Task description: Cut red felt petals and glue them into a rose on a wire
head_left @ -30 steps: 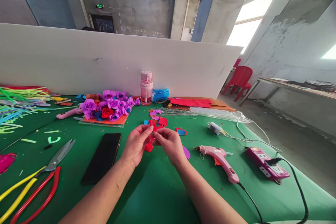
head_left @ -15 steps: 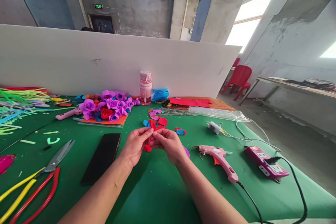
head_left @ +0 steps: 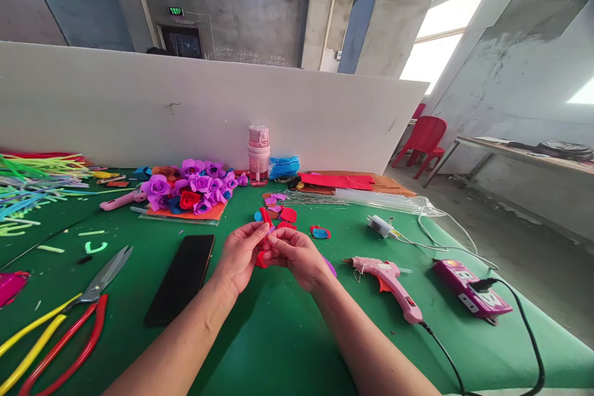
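Between my two hands is a small red petal piece [head_left: 266,216], its upper end sticking up past my fingertips. My left hand [head_left: 242,253] pinches it between thumb and forefinger. Beside it, my right hand [head_left: 296,255] is closed with its fingertips against the same piece; my fingers hide most of its lower part. Just beyond lie loose cut petals, among them a red petal [head_left: 288,215] and a blue piece on red [head_left: 320,232]. A purple piece [head_left: 330,266] shows partly behind my right wrist.
Purple and red flowers [head_left: 199,187] lie at the back left. Nearer are a black phone [head_left: 180,281] and large scissors [head_left: 99,278]. At right are a pink glue gun [head_left: 385,278] and a purple power strip [head_left: 472,288] with cords. A pink bottle [head_left: 258,158] stands by the white board [head_left: 185,99].
The red piece has turned slightly between my fingers and its upper end now looks narrower and leans left. My hands have stayed in nearly the same place.
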Available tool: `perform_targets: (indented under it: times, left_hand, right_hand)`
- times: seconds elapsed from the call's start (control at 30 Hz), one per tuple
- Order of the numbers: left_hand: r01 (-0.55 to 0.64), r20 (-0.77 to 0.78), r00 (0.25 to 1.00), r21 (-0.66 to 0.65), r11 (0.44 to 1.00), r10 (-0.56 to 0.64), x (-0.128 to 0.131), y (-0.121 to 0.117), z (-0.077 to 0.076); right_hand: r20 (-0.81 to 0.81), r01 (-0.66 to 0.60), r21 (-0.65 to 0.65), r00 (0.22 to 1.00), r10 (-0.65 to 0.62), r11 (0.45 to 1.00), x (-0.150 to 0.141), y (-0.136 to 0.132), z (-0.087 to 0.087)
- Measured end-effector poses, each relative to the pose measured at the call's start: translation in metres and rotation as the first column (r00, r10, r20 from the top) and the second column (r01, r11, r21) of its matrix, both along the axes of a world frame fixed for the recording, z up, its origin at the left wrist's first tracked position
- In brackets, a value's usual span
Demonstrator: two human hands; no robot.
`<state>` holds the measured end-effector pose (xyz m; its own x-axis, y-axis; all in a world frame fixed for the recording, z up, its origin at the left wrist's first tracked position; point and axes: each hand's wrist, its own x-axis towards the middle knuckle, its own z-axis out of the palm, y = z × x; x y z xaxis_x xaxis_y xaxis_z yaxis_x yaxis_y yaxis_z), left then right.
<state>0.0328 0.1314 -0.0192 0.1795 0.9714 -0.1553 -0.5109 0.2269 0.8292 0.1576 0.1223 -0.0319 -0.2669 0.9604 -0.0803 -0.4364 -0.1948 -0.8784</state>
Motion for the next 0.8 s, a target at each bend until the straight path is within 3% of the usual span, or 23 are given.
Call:
perform_targets:
  times: [0.37, 0.8]
  left_hand:
    - [-0.052, -0.039, 0.998, 0.019, 0.998, 0.053, 0.0, -0.0009, 0.002]
    - [-0.072, -0.098, 0.992, 0.069, 0.995, 0.079, 0.0004, -0.0011, 0.0001]
  right_hand:
    - [0.002, -0.026, -0.016, 1.0, 0.026, 1.0, -0.0008, -0.0015, 0.0008]
    - [0.054, 0.002, 0.067, 0.999, -0.006, 0.998, -0.0017, -0.0007, -0.0024]
